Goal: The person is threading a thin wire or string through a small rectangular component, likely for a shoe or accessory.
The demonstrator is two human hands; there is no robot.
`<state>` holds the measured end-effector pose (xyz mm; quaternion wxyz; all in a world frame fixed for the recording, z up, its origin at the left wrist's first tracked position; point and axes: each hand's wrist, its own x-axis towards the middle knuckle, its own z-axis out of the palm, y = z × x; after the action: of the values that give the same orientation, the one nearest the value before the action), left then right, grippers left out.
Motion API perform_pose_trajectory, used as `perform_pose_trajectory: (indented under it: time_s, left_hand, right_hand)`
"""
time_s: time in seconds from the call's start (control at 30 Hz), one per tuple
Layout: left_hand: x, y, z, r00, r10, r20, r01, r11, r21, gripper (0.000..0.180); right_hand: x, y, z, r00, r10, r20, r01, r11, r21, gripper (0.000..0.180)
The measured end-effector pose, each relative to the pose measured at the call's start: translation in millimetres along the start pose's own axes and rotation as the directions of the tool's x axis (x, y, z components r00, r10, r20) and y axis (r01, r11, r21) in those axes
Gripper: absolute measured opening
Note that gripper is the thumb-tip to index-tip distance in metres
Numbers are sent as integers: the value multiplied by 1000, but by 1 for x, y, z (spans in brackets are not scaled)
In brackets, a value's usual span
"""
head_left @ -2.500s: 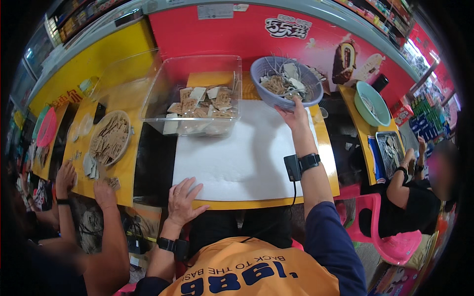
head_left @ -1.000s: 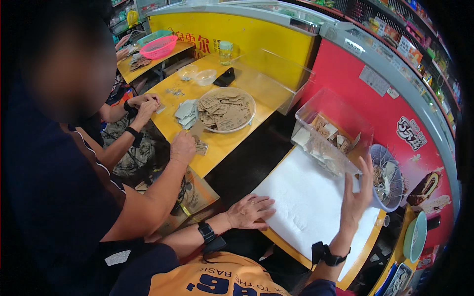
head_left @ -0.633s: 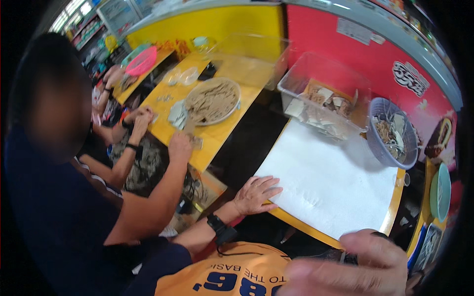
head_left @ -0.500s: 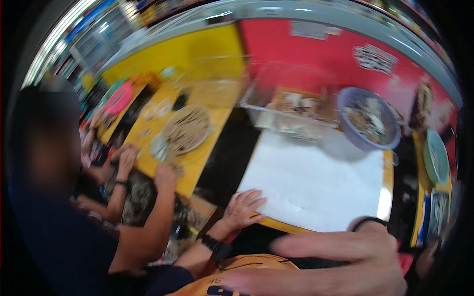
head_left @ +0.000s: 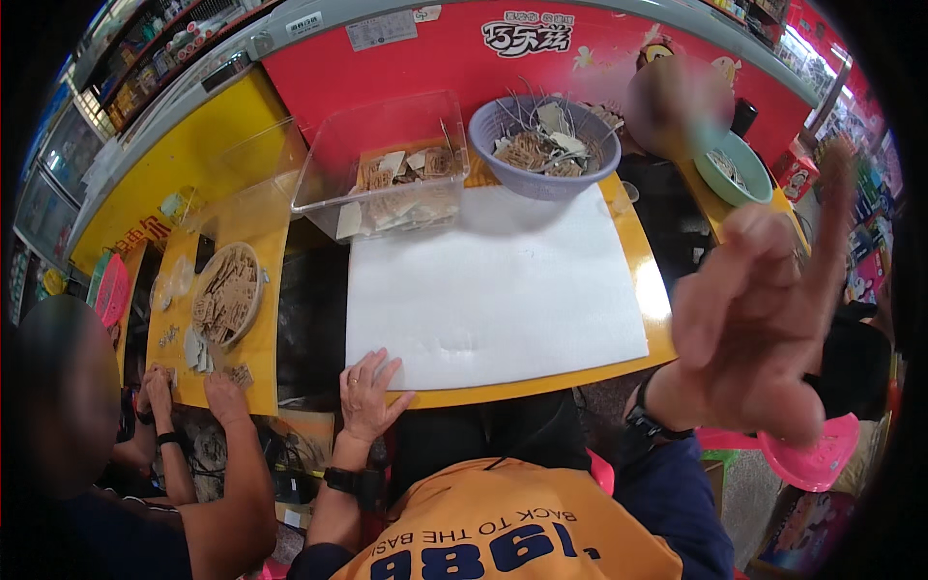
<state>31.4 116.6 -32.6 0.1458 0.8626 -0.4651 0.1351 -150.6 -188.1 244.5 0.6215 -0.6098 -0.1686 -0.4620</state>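
My left hand (head_left: 369, 394) rests with spread fingers on the front edge of the yellow table, touching the near left corner of a white sheet (head_left: 498, 290). It holds nothing. My right hand (head_left: 749, 324) is raised close to the camera, right of the sheet, with its index finger stretched up and the other fingers partly bent. No object shows in it. Beyond the sheet stand a clear plastic bin (head_left: 319, 184) with brown and whitish flat pieces, and a purple basket (head_left: 493, 179) heaped with similar pieces and thin strips.
On the left a co-worker (head_left: 227, 483) sits at another yellow table with a round tray (head_left: 259, 290) of brown strips. A green bowl (head_left: 759, 184) stands on the table to the right. Below it is a pink stool (head_left: 822, 454).
The view has swung to the right and become sharper. My right hand has gone from low in front of the camera to raised at the right. My left hand stays on the table edge.
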Motion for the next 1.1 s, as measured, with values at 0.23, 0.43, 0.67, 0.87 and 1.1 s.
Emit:
perform_pose_trajectory:
  time_s: [0.23,0.43,0.67,0.87,1.1]
  left_hand:
    - [-5,-2,4,1000,-10,-10,10,1000,1,52]
    - [-5,10,5,1000,11,-17,-12,1000,-27,53]
    - [15,-1,-4,997,-18,-81,9,994,-112,26]
    - [86,82,-52,970,-241,16,186,705,-685,13]
    - [105,100,-22,993,-27,-113,-77,580,-811,13]
  right_hand:
    - [-15,-27,-8,988,-95,-122,113,981,158,97]
    - [-28,-58,-23,950,-24,-310,143,919,368,70]
    - [-46,-25,34,840,-220,-495,304,948,94,39]
    - [-104,-44,29,736,-673,-65,450,559,-696,12]
    - [-117,-115,-3,403,-857,-322,508,502,-700,27]
